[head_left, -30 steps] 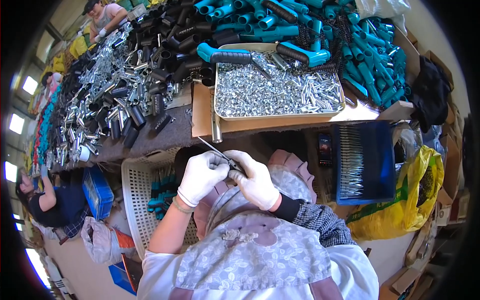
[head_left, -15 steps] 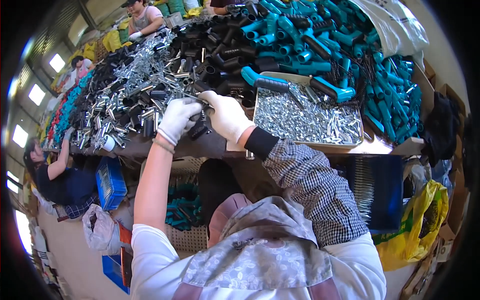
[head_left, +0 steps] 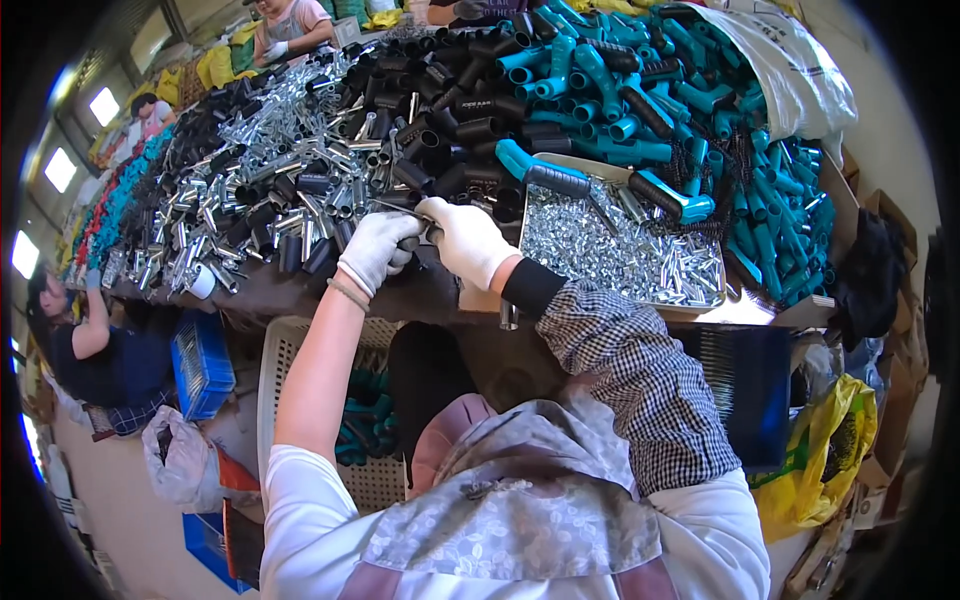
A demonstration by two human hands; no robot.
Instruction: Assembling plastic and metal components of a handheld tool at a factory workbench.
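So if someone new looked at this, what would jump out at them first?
Probably the heap of teal handles at the picture's upper right, beside black tubes at top center. In front of the teal heap, a pale tray holds small silvery pieces. Near the center, the left hand and right hand, white-gloved, sit close together at a thin rod.

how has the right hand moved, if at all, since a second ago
Yes: the right hand has moved forward, from short of the tray to its left side.

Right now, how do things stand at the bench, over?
Left grip and right grip close together, curled. Thin metal rod held there, jutting leftward. Heaped black tubes just beyond.
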